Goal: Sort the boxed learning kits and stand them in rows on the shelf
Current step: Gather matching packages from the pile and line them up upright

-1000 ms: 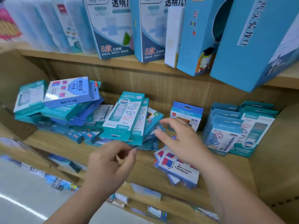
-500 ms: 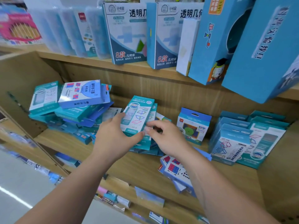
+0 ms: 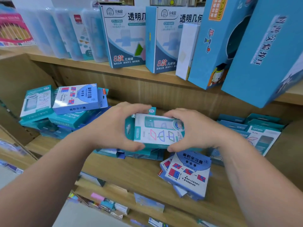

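Note:
Both hands hold a small stack of teal boxed kits (image 3: 157, 131) sideways above the middle of the wooden shelf (image 3: 131, 169). My left hand (image 3: 114, 126) grips its left end and my right hand (image 3: 195, 130) its right end. A messy pile of teal and blue kits (image 3: 65, 110) lies at the shelf's left. Blue-and-white kits (image 3: 188, 174) lie flat near the front edge, under my right wrist. Several teal and blue kits (image 3: 262, 133) stand in rows at the right. More kits lie under the held stack, partly hidden.
The upper shelf (image 3: 91, 64) carries tall blue boxes (image 3: 218, 40) and clear plastic cases (image 3: 65, 31); one large blue box (image 3: 265, 51) leans out over the right side. Below the shelf's front edge sit small packs on a lower shelf (image 3: 147, 203).
Both hands closed on the teal kits in the middle, lifted them off the pile and turned them sideways. The view moved closer to the shelf.

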`<action>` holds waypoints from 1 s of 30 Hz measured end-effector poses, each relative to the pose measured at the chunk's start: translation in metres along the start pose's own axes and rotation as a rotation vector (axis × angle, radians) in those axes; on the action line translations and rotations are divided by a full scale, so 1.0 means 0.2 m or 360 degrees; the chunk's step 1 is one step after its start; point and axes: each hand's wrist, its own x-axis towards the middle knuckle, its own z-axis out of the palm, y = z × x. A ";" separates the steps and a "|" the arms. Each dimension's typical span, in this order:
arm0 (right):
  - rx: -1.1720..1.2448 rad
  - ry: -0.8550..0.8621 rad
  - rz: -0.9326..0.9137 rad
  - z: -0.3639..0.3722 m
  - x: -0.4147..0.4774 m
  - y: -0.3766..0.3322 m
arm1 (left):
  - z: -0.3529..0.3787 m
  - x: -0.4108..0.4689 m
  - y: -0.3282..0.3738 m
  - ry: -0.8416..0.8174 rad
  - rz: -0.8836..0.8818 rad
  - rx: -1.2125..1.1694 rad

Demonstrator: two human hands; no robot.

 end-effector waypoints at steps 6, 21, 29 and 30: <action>0.0143 0.0415 0.0458 0.16 -0.17 0.19 | 0.19 0.09 -0.04 0.0385 -0.0773 -0.0012; 0.0365 0.0964 0.0861 0.41 -0.40 0.29 | 0.09 0.30 -0.03 -0.0825 0.0019 0.1287; 0.0423 0.1008 0.0943 0.40 -0.45 0.23 | 0.10 0.42 0.02 -0.1043 0.0358 0.1319; 0.0438 0.1050 0.0961 0.40 -0.47 0.23 | 0.09 0.43 0.03 -0.0977 0.0377 0.1260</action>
